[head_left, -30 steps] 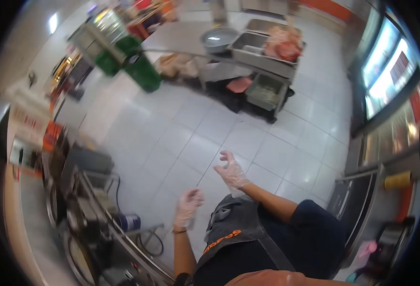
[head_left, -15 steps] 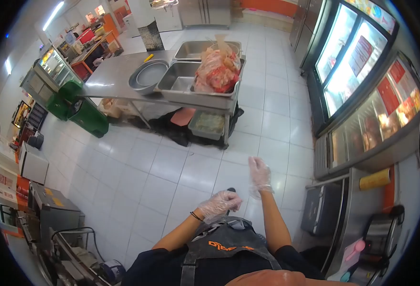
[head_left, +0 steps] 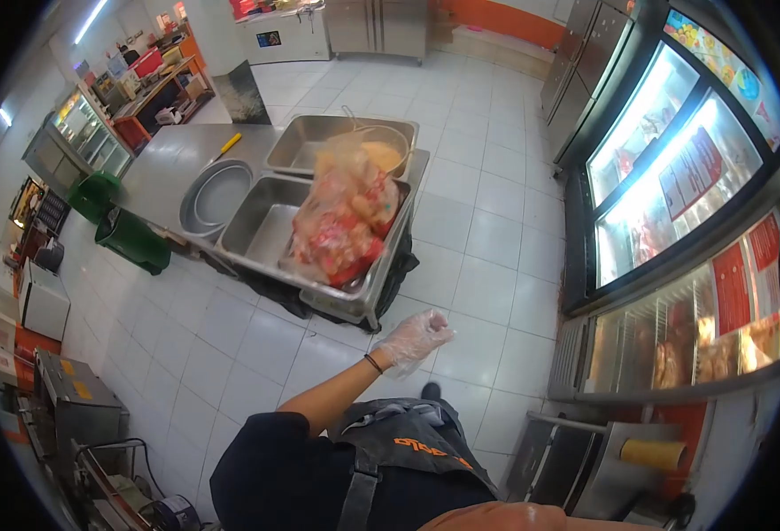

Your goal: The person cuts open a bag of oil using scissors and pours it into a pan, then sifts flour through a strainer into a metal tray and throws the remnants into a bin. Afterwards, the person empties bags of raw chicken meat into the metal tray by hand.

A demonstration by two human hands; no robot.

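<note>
My left hand (head_left: 415,341), in a clear plastic glove, is raised in front of my apron (head_left: 394,434) with the fingers curled in and nothing visible in them. My right hand is out of view. Nearest ahead stands a steel table (head_left: 164,164). On its near corner a plastic bag of raw meat (head_left: 341,230) rests in a deep steel pan (head_left: 253,221). Behind it is a second steel pan (head_left: 297,146) with a round strainer (head_left: 390,146) in it. My left hand is apart from the table and the bag.
Grey round basins (head_left: 217,199) and a yellow-handled tool (head_left: 231,143) lie on the table. Left of it stands a green bin (head_left: 133,239). Glass-door fridges (head_left: 656,177) line the right side, with a yellow roll (head_left: 651,454) nearer me. White tiled floor (head_left: 470,265) lies between.
The table with the meat bag appears closer and further left. My right hand has gone out of view. My left hand stays raised and curled.
</note>
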